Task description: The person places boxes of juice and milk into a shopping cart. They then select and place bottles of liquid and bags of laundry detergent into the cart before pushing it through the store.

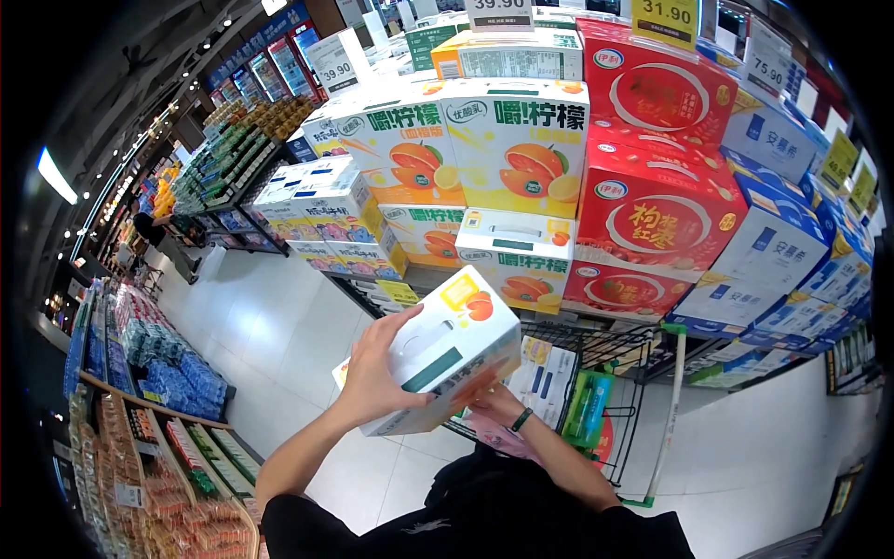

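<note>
A white drink carton box point(470, 340) with orange fruit pictures and a handle on top is held up in front of me, tilted. My left hand point(372, 373) grips it from the left, fingers and thumb spread over the top face. My right hand point(498, 405) is against its lower right side, wearing a dark wristband; its fingers are partly hidden by the box. Just beyond stand matching lemon-orange boxes point(517, 149) in a stack, with a lower box point(517, 247) at the front. Under my right hand is a wire shopping cart point(629, 373).
The cart holds another white carton box point(545, 377) and a green package point(587, 410). Red gift boxes point(652, 205) and blue-white boxes point(778, 238) are stacked to the right. Shelves of packaged snacks point(168, 475) line the near left. A person point(172, 244) stands farther down the aisle.
</note>
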Demonstrator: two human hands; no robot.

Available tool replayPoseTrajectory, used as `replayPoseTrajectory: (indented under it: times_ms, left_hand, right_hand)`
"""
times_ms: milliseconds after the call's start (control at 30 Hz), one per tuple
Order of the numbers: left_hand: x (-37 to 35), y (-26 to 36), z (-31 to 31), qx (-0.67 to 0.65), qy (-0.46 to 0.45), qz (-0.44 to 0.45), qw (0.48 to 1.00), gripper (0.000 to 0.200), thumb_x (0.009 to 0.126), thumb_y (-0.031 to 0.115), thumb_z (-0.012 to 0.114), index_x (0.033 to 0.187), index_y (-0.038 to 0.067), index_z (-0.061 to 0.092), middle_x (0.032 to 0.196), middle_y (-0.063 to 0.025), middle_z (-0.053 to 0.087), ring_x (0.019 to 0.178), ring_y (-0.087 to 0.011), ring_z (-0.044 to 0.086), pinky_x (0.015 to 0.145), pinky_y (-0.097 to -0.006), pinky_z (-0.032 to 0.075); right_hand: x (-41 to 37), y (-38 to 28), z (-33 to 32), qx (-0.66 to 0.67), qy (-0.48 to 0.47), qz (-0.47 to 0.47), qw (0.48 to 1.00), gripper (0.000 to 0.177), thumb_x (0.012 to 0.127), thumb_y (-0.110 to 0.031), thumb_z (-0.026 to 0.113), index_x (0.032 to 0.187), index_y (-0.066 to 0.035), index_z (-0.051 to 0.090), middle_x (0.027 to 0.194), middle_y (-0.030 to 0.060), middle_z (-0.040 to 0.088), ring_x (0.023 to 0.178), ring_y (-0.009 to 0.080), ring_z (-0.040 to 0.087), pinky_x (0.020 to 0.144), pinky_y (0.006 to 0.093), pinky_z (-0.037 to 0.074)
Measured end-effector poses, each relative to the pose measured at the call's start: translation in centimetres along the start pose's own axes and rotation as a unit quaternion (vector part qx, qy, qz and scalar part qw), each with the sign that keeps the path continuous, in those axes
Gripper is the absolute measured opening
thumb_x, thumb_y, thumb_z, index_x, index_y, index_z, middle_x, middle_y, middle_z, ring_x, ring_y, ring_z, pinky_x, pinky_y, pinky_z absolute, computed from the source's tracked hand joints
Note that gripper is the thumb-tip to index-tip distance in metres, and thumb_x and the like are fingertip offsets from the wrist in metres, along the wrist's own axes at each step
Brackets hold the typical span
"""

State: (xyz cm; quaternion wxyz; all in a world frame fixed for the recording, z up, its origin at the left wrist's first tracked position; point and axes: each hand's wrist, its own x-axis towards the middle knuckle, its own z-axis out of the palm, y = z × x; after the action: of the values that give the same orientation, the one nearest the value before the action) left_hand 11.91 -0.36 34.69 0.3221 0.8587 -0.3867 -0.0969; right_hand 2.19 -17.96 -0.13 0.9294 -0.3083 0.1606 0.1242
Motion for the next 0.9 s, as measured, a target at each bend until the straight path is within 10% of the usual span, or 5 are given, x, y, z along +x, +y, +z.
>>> replayPoseTrajectory:
  times_ms: [500,900]
  left_hand:
    - [5.2,6.8,-3.5,0.143,-0.01,0.361,0.921,0.107,0.047,0.012,0.088,0.148,0.026,0.052,0.15,-0.0138,0.043,0.133,-0.0353,0.043,0.109,-0.0506,0.034]
    - [11.6,6.1,-7.7,0.291,-0.015,0.397,0.87,0.108,0.048,0.007,0.088,0.147,0.033,0.052,0.15,-0.0126,0.039,0.138,-0.0365,0.039,0.116,-0.0508,0.033]
  right_hand:
    - [1.4,-15.6,3.2,0.005,0.161,-0.366,0.917,0.04,0.094,-0.005,0.062,0.131,-0.009,0.048,0.119,0.0119,0.063,0.11,0.0257,0.065,0.091,0.0405,0.058]
    - [5.8,-23.7,4.3,-0.167,0.21,-0.371,0.889,0.028,0.094,-0.009,0.063,0.12,-0.007,0.055,0.105,0.012,0.066,0.098,0.025,0.069,0.083,0.0373,0.058]
